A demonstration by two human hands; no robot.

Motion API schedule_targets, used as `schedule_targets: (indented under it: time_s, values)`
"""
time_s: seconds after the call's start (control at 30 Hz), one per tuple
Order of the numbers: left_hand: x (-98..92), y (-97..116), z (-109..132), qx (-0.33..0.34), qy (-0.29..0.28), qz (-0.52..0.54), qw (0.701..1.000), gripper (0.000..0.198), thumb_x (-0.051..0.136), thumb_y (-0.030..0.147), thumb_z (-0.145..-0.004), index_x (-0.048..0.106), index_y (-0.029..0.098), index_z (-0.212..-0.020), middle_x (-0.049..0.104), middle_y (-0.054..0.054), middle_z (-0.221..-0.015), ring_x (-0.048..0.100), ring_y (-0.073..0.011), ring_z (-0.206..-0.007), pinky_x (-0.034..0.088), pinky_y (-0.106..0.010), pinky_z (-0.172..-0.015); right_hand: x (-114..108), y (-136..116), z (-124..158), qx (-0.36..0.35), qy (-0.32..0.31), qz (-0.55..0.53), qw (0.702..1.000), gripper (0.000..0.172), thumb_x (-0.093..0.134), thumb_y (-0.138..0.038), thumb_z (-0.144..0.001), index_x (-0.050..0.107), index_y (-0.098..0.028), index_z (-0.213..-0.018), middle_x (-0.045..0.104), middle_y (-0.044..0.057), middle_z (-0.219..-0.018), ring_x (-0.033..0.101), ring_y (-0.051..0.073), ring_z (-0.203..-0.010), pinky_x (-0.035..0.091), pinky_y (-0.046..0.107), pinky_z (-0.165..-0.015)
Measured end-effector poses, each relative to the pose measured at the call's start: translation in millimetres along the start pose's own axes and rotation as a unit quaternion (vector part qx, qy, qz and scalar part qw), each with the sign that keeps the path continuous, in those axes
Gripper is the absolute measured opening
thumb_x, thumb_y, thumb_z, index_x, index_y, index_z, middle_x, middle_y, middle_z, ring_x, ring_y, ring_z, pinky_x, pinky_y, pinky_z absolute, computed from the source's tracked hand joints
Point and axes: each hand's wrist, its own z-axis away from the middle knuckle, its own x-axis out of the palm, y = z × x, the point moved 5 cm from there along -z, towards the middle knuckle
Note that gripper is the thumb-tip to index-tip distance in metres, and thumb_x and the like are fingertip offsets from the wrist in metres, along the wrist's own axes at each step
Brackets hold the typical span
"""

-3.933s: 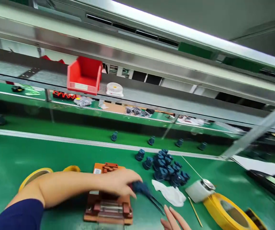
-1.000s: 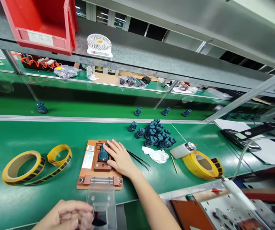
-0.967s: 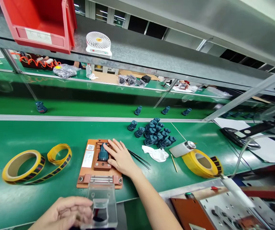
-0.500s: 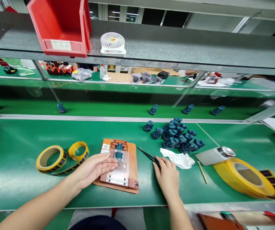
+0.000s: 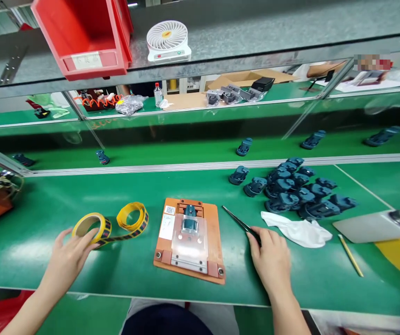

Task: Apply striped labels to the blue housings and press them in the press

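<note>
One pair of tweezers [image 5: 242, 224], half hidden in the right hand [image 5: 268, 258]

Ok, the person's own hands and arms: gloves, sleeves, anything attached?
The left hand and right hand are bare: no gloves, and no cables or markings show. The forearms show no sleeves. A dark navy top shows at the bottom edge.

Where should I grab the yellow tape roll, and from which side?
Take the yellow tape roll by its outer rim from the left, where your left hand is; it lies on its side, and its loose strip trails right.
</note>
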Motion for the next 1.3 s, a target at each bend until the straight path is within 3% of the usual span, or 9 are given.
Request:
schedule_targets:
  time_s: [0.17,0.4,0.57,0.7,0.83,0.97,1.03,1.17,1.3]
  values:
    - [-3.3,45,-50,-0.012,0.047,-0.011,0.999,0.041,0.063,0.055,-0.088,0.07,0.029,-0.119,0.075,-0.013,-0.11,0.062,-0.0365,-0.104,0.023,-0.052,-0.108,-2,2,3,0.005,0.0,-0.038,0.999,0.047,0.029,-0.053,-0.104,0.061,-0.019,-0.103,0.063,0.012,-0.095,0.055,0.031,-0.085,0.043,0.042,-0.073]
    - [15.1,73,-131,-0.015,-0.012,0.109,0.994,0.038,0.051,0.031,-0.094,0.065,0.027,-0.129,0.074,-0.012,-0.105,0.062,-0.0335,-0.11,0.01,-0.053,-0.114,-2,7,5,0.021,0.008,-0.062,0.998,0.05,0.03,-0.056,-0.105,0.062,-0.019,-0.104,0.063,0.011,-0.095,0.056,0.03,-0.086,0.045,0.042,-0.076]
    - [27.0,82,-186,-0.029,-0.07,0.149,0.986,0.037,0.052,0.043,-0.094,0.068,0.028,-0.124,0.076,-0.01,-0.106,0.068,-0.0304,-0.097,0.036,-0.042,-0.101,-4,13,6,0.069,0.027,-0.121,0.99,0.048,0.034,-0.058,-0.104,0.062,-0.02,-0.113,0.066,0.01,-0.102,0.061,0.029,-0.094,0.047,0.042,-0.084]
    - [33.8,89,-210,-0.056,-0.104,0.204,0.972,0.028,0.072,0.05,-0.077,0.077,0.023,-0.084,0.074,-0.008,-0.075,0.068,-0.03,-0.075,0.046,-0.036,-0.078,-8,17,8,0.148,0.019,-0.189,0.971,0.051,0.041,-0.064,-0.099,0.064,-0.023,-0.117,0.069,0.009,-0.106,0.064,0.027,-0.091,0.048,0.04,-0.081]
    - [23.6,85,-202,-0.095,-0.097,0.297,0.945,0.038,0.075,0.05,-0.07,0.075,0.021,-0.093,0.074,-0.005,-0.075,0.071,-0.0275,-0.076,0.052,-0.034,-0.074,-21,10,6,0.27,0.031,-0.39,0.88,0.05,0.063,-0.064,-0.089,0.066,-0.023,-0.118,0.068,0.007,-0.098,0.062,0.022,-0.08,0.05,0.035,-0.074]
    - [7.0,84,-167,-0.127,-0.084,0.409,0.9,0.061,0.068,0.058,-0.076,0.066,0.016,-0.121,0.078,-0.009,-0.098,0.074,-0.0261,-0.093,0.058,-0.032,-0.08,-29,-30,-9,0.306,-0.007,-0.68,0.666,0.042,0.078,-0.057,-0.082,0.073,-0.023,-0.108,0.064,0.005,-0.092,0.06,0.017,-0.081,0.055,0.029,-0.075]
    - [1.7,84,-147,-0.171,-0.056,0.467,0.866,0.059,0.076,0.055,-0.071,0.07,0.015,-0.114,0.079,-0.01,-0.097,0.075,-0.0253,-0.092,0.059,-0.031,-0.081,-33,-60,-19,0.285,-0.034,-0.749,0.597,0.034,0.081,-0.051,-0.082,0.075,-0.024,-0.101,0.065,0.004,-0.099,0.062,0.017,-0.088,0.057,0.028,-0.083]
    - [0.8,86,-115,-0.257,-0.003,0.567,0.783,0.05,0.09,0.045,-0.06,0.075,0.016,-0.096,0.08,-0.008,-0.091,0.075,-0.0226,-0.085,0.059,-0.025,-0.076,-34,-127,-36,0.209,-0.139,-0.798,0.548,0.022,0.078,-0.043,-0.089,0.075,-0.025,-0.101,0.068,0.002,-0.092,0.062,0.01,-0.076,0.055,0.017,-0.072]
    - [4.4,86,-97,-0.276,0.004,0.612,0.741,0.044,0.092,0.042,-0.058,0.075,0.016,-0.09,0.08,-0.006,-0.085,0.074,-0.0197,-0.077,0.059,-0.022,-0.069,-30,-187,-50,0.147,-0.224,-0.791,0.55,0.025,0.079,-0.04,-0.088,0.074,-0.023,-0.106,0.072,0.004,-0.098,0.07,0.014,-0.082,0.058,0.022,-0.077]
